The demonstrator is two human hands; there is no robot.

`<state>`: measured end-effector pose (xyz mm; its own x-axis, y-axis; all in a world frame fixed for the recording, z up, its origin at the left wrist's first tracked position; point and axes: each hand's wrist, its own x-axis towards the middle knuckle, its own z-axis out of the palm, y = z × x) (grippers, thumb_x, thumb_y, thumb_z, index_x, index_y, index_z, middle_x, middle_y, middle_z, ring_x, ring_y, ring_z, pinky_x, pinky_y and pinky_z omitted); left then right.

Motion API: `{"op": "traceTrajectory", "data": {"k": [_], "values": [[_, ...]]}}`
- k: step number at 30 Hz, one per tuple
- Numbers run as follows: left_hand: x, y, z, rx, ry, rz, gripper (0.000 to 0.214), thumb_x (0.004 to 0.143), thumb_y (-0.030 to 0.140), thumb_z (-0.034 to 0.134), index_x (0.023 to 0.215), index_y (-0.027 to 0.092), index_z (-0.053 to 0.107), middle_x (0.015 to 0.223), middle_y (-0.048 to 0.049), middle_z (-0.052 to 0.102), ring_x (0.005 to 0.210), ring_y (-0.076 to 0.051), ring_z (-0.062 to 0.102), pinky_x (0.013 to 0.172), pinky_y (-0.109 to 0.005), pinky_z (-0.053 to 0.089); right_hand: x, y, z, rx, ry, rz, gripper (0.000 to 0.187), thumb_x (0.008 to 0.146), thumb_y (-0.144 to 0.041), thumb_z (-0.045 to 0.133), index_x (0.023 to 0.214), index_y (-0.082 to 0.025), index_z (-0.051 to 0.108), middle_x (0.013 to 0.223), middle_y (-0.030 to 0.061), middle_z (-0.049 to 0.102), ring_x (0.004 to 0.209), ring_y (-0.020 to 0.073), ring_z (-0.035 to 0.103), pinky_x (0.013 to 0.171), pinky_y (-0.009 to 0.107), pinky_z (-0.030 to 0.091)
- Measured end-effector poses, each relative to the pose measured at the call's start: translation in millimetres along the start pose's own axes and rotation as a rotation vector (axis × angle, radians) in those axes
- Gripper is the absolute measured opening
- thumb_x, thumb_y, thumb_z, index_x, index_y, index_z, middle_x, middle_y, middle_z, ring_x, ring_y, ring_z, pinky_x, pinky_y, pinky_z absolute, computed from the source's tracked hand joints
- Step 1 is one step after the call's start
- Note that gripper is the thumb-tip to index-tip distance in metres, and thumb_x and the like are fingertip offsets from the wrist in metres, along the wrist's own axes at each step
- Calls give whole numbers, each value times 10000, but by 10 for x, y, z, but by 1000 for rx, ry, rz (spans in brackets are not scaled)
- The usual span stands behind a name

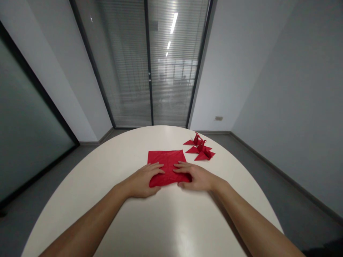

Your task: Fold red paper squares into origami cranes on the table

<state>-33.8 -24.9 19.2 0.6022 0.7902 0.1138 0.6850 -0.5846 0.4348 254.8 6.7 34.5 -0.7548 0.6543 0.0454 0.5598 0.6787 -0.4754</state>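
A creased sheet of red paper (167, 157) lies on the white table in front of me, its near edge slightly curled. My left hand (146, 178) holds the left side, fingers spread over the top and thumb by the near edge. On the right side, my right hand (197, 176) has its fingers across the paper and its thumb at the near corner, where the sheet bends up. Beyond my right hand stand several folded red paper cranes (205, 153), grouped closely with their wings spread.
The round white table (88, 200) curves away on both sides. Behind it are a glass partition with blinds (128, 71) and pale walls (241, 53). A small wall socket (219, 118) sits low on the back wall, above the grey floor.
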Motion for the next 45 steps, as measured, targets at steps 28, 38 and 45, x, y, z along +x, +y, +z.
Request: {"op": "traceTrajectory", "data": {"k": [28,38,45], "values": [[71,-337,42,-421,310,-197,352,935,426,505,1082,176,705,1047,-88,765,935,-263,703,864,-372,545,19,315,110,160,329,248,453,1011,-550,376,841,-187,586,790,50,664,701,204,593,664,325,442],[138,-394,154,-473,457,-240,348,942,454,527,1126,175,626,1073,-106,757,944,-254,722,850,-365,549,71,416,201,184,426,252,289,962,-458,497,1084,-196,504,713,-16,608,625,181,547,590,288,375],[152,-364,216,-406,518,-397,643,932,365,533,1501,169,308,825,-31,753,665,-196,690,645,-303,502,88,420,233,254,463,254,512,967,-425,487,1406,-175,406,724,-13,631,653,191,584,618,294,408]]}}
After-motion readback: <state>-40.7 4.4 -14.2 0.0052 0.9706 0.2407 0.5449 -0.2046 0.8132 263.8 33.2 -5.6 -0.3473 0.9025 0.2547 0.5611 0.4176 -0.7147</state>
